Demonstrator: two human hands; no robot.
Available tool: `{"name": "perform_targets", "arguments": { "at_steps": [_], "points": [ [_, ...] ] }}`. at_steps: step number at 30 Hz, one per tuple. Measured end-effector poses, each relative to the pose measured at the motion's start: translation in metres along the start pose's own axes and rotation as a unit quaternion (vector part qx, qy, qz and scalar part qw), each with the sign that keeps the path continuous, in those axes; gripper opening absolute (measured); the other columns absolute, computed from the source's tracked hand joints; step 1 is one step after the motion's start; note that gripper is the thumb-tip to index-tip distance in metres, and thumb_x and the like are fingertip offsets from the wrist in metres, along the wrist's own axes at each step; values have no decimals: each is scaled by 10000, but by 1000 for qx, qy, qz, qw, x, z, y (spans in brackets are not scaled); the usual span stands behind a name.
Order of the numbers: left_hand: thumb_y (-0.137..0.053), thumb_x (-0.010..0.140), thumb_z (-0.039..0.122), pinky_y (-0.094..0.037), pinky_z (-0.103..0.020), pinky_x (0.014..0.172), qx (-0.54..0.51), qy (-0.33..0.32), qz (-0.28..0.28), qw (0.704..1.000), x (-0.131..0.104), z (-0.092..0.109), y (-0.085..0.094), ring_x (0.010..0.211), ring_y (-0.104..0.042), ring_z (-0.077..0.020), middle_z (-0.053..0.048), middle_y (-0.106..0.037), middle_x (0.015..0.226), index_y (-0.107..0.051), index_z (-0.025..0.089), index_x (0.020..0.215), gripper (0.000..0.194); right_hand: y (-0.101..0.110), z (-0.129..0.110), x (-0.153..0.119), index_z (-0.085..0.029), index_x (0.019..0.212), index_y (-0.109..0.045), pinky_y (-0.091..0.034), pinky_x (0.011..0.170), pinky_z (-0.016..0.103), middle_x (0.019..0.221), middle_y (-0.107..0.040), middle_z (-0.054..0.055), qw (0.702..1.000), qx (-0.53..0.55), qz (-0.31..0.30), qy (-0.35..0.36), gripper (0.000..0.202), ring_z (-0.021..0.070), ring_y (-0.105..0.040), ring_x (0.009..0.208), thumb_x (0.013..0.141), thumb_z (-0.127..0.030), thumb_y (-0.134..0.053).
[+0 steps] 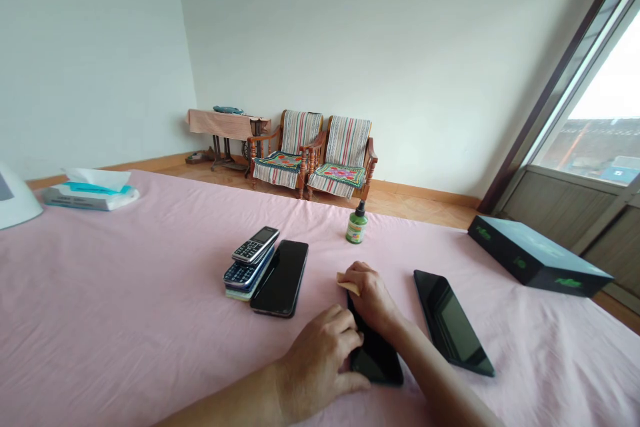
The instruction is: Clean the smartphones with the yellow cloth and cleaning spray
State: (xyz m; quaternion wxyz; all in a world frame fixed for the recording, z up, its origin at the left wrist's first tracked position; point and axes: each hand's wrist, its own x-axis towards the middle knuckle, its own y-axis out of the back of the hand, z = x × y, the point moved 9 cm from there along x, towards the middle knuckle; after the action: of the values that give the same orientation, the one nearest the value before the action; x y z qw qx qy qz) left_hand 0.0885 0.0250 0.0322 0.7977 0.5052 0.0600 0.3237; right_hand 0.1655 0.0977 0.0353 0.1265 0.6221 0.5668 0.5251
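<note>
A black phone (376, 355) lies on the pink cloth (150, 320) under both hands. My left hand (327, 353) grips its left edge with bent fingers. At the phone's far end my right hand (370, 290) is closed on a small tan cloth (349, 283), pressed to the surface. Another dark phone (453, 323) lies to the right of my right hand. On the left are a black smartphone (283, 278) and, beside it, a stack of phones with a keypad phone (256, 244) on top.
Beyond the hands stands a green spray bottle (357, 225). A black box (537, 255) lies at the right, a tissue pack (93, 193) at the far left, near a white object (17, 200). Two chairs (343, 150) stand by the wall.
</note>
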Motion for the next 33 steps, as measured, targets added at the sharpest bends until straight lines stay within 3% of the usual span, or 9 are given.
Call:
{"name": "perform_targets", "arguments": {
  "at_steps": [3,7,16,25,33],
  "points": [
    [-813,668,395,-440,-333,839,-2,-4,7,1000,0,-2,-1,955,-531,-232,-37,-615,1002,-666,198,1010,422,18,22,-5,-182,801,-712,-446,665,242,771,-638,47,997,9,57,-47,249,155,-589,725,806,-79,-486],
    [-819,659,390,-434,-342,844,3,-11,10,1000,1,-2,-3,954,-526,-238,-46,-618,991,-664,179,1013,440,31,45,-13,-175,735,-710,-423,654,280,719,-623,63,993,-17,80,-88,243,187,-574,700,788,-82,-491],
    [-820,660,375,-439,-331,817,18,0,2,1000,2,-1,-2,933,-522,-235,-35,-619,958,-670,179,960,389,1,10,-2,-190,709,-697,-414,657,242,726,-597,39,998,20,35,-38,288,159,-546,730,819,-50,-471],
    [-824,655,377,-437,-325,820,17,-11,8,1000,2,0,-1,923,-526,-232,-39,-620,961,-668,177,1000,428,7,42,-4,-160,854,-724,-442,680,271,800,-625,72,997,35,46,-52,239,178,-580,747,816,-92,-499],
    [-815,669,378,-435,-321,817,11,-7,0,1000,2,1,-1,927,-525,-232,-37,-625,960,-669,183,987,401,-2,24,0,-194,765,-690,-390,676,250,767,-557,35,999,25,-7,-25,353,161,-508,765,754,47,-432]
  ]
}}
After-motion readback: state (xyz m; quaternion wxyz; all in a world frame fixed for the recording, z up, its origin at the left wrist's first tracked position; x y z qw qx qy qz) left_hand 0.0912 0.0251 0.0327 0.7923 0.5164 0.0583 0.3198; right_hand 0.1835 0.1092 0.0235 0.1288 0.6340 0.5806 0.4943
